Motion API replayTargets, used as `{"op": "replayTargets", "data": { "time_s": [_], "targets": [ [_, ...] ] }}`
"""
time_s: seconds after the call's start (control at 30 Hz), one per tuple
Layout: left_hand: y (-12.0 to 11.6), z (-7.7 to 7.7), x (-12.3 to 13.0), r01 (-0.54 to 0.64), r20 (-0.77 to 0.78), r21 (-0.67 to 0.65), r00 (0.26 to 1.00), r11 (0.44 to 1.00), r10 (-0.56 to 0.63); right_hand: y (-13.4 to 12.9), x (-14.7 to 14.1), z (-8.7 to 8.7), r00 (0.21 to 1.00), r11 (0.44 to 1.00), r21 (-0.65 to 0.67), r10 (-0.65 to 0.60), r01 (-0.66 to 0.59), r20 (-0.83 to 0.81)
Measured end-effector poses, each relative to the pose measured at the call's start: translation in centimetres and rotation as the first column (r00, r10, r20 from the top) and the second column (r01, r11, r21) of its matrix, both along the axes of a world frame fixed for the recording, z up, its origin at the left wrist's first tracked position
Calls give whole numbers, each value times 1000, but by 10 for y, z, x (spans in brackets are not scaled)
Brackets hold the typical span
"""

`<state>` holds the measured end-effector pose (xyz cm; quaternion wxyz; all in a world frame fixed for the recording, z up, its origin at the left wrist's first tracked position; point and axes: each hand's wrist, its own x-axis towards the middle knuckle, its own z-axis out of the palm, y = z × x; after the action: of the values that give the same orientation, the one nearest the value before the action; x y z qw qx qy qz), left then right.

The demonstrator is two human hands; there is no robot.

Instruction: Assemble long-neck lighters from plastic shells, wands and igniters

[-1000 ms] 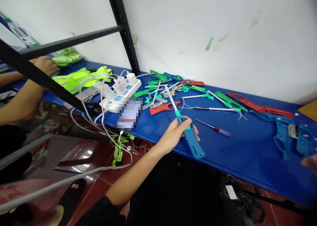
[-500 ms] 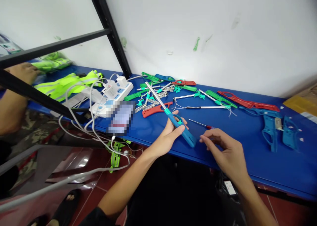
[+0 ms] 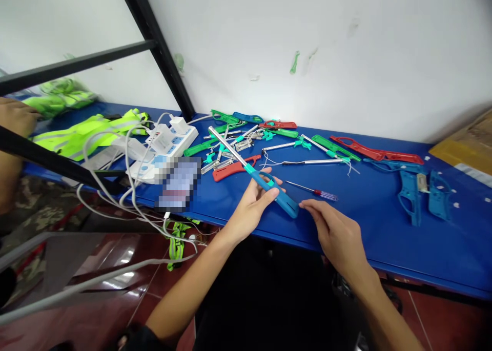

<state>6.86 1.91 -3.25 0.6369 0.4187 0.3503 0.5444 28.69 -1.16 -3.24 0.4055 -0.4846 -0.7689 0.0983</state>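
A blue lighter with a long silver tube [image 3: 285, 200] is in my left hand [image 3: 255, 205], whose fingers wrap round its handle; the tube points up and to the left. Close to the handle's lower end is my right hand [image 3: 336, 230], with thumb and forefinger pinched together. What those fingertips hold, if anything, is too small to make out. A screwdriver with a red and clear purple handle [image 3: 326, 194] lies on the blue table [image 3: 384, 243], just beyond my right hand. Behind the lighter lies a red handle shell [image 3: 230, 171].
Green, red and blue shells, metal tubes and wires lie along the wall. Blue shell halves [image 3: 439, 197] are at the right. A white power strip [image 3: 179, 143], cables, a phone [image 3: 179, 184] and yellow reflective straps [image 3: 92, 130] are left, by a black frame [image 3: 165, 69]. Another person's hand shows far left.
My right hand has moved in to the lighter's lower end, uncovering the screwdriver handle. The lighter remains in my left hand. The whole view has shifted slightly.
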Motion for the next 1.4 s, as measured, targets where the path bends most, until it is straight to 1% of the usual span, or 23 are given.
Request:
{"op": "replayTargets", "data": {
  "time_s": [0.07, 0.1, 0.2, 0.33, 0.47, 0.7, 0.87, 1.0, 1.13, 1.23, 1.3, 1.4],
  "targets": [
    [0, 1, 0, 2, 0, 2, 1000, 1000, -2, 0, 0, 1, 998, 997, -68, -33, 29, -61],
    [0, 1, 0, 2, 1, 2, 1000, 1000, -2, 0, 0, 2, 994, 994, -112, -33, 21, -107],
    [0, 2, -1, 4, 21, -1, 1000, 1000, -4, 1, 0, 10, 971, 976, -207, 9, -60, -239],
    [0, 4, -1, 20, 58, 0, 998, 1000, -20, 1, 2, 15, 942, 953, -275, 29, -127, -336],
    [-1, 4, -2, 7, 66, 20, 998, 1000, -9, 1, 3, 14, 939, 942, -301, 36, -146, -342],
    [-1, 5, -2, 16, 74, 38, 997, 999, -19, 1, 2, 12, 942, 950, -302, -28, -80, -335],
    [-2, 6, -2, 24, 69, 57, 997, 998, -27, 3, 1, 12, 937, 942, -317, -6, -112, -348],
    [-4, 6, -3, 40, 74, 74, 996, 996, -46, 3, 2, 13, 916, 906, -396, -20, -153, -400],
    [-5, 6, -3, 56, 90, 78, 994, 995, -63, 2, 4, 14, 900, 825, -519, -31, -222, -434],
    [-6, 7, -3, 64, 101, 83, 992, 994, -73, 2, 5, 16, 902, 778, -567, 1, -272, -432],
    [-6, 7, -3, 63, 100, 79, 993, 995, -70, 1, 6, 18, 910, 771, -572, 23, -279, -414],
    [-6, 8, -3, 66, 96, 82, 993, 994, -74, 2, 6, 20, 918, 780, -565, 28, -268, -396]
  ]
}}
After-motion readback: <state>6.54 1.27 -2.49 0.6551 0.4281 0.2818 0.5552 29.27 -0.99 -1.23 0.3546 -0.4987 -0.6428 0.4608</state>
